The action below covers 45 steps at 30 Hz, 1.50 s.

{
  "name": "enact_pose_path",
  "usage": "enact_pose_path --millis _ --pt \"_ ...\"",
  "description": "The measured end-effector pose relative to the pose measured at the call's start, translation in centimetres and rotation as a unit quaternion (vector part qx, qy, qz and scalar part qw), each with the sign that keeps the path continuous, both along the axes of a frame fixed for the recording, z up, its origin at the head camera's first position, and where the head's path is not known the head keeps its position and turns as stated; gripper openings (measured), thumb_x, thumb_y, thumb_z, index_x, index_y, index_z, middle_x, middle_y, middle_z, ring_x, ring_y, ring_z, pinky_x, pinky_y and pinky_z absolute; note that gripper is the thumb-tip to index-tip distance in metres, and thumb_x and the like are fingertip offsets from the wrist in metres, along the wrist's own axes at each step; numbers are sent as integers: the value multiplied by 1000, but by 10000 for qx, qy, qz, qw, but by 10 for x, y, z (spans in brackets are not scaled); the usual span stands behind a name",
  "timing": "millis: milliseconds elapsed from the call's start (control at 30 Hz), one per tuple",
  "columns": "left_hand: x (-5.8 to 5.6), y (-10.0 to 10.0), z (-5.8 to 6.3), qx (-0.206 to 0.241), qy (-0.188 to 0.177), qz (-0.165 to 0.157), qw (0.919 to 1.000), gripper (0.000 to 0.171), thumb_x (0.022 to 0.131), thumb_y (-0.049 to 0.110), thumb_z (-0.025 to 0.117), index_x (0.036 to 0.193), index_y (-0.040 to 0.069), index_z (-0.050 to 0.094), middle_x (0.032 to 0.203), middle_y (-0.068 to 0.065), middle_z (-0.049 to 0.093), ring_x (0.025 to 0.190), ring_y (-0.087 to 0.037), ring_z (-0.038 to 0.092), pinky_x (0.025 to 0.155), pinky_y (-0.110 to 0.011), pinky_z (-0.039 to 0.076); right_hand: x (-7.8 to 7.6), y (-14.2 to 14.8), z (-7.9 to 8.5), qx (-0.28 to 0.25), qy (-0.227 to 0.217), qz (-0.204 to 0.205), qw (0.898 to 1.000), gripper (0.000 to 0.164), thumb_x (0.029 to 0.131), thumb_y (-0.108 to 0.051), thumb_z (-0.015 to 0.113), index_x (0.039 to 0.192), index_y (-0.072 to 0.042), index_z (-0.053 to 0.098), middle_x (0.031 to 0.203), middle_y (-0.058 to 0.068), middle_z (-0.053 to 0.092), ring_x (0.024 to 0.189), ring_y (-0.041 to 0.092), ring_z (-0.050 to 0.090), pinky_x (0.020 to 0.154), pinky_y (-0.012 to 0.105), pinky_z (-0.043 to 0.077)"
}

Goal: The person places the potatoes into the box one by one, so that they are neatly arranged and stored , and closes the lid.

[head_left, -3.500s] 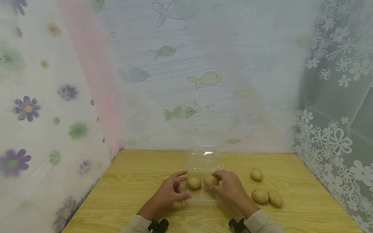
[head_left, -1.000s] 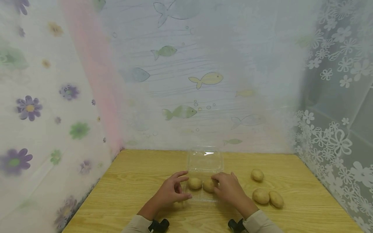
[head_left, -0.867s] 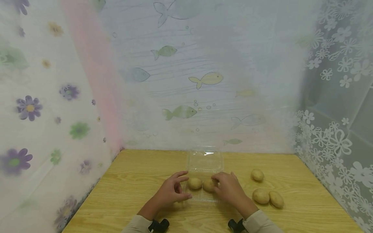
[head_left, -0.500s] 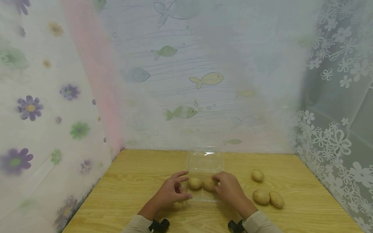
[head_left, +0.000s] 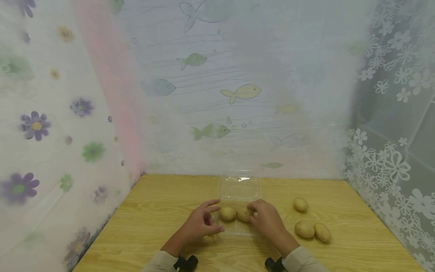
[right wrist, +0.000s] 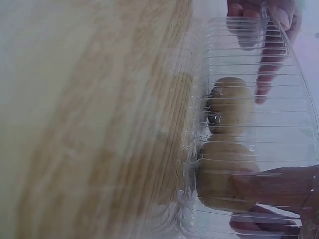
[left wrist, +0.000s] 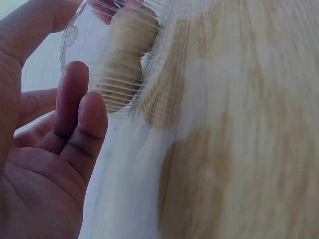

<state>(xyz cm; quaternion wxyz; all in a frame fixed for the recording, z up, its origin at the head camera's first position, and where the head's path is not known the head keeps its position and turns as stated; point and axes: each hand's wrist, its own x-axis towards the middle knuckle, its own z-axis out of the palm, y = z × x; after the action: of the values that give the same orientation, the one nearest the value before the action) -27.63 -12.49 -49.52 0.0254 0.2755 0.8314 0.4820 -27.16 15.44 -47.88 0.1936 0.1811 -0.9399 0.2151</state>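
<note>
A clear plastic clamshell container (head_left: 234, 229) stands on the table in the head view, its lid (head_left: 238, 187) folded back. Inside lie two potatoes side by side, the left one (head_left: 228, 214) against the right one (head_left: 243, 214). My right hand (head_left: 270, 223) reaches over the right side of the container, thumb and fingers gripping the right potato. My left hand (head_left: 198, 223) holds the container's left side, thumb at the front corner and index finger at the back. Through the ribbed wall, the right wrist view shows my right fingers against the nearer potato (right wrist: 222, 174).
Three loose potatoes lie on the table right of the container: one farther back (head_left: 300, 204), and a pair closer in, a larger one (head_left: 304, 229) beside a longer one (head_left: 322, 232). Patterned curtains (head_left: 292, 75) hang behind and at both sides of the wooden table (head_left: 163, 196).
Since the oldest frame, the right potato has moved slightly left and down against the left one, my right hand gripping it. My left hand keeps its place.
</note>
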Motion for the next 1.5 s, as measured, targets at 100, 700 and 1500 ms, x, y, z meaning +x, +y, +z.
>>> enact_pose_path --millis 100,700,1500 --pt "-1 0 1 -12 -12 -16 10000 82 87 33 87 155 10 48 162 -4 43 74 -7 63 65 -25 57 0 0 0 -57 32 -17 10000 30 74 -13 94 101 -13 79 96 -2 72 85 12 67 73 31 57" --pt "-5 0 1 -45 -60 27 10000 77 86 33 87 151 8 53 163 -1 42 73 -7 63 64 -25 56 -3 -1 -1 177 291 -136 9993 24 78 -13 89 101 -12 80 100 -1 73 92 19 70 87 44 58" --pt "-9 -4 1 -6 51 -81 10000 77 87 36 86 150 6 54 163 -3 40 74 -5 62 65 -24 56 -5 -3 0 183 256 -30 9995 25 80 -13 89 103 -13 80 105 1 76 102 27 73 100 65 50"
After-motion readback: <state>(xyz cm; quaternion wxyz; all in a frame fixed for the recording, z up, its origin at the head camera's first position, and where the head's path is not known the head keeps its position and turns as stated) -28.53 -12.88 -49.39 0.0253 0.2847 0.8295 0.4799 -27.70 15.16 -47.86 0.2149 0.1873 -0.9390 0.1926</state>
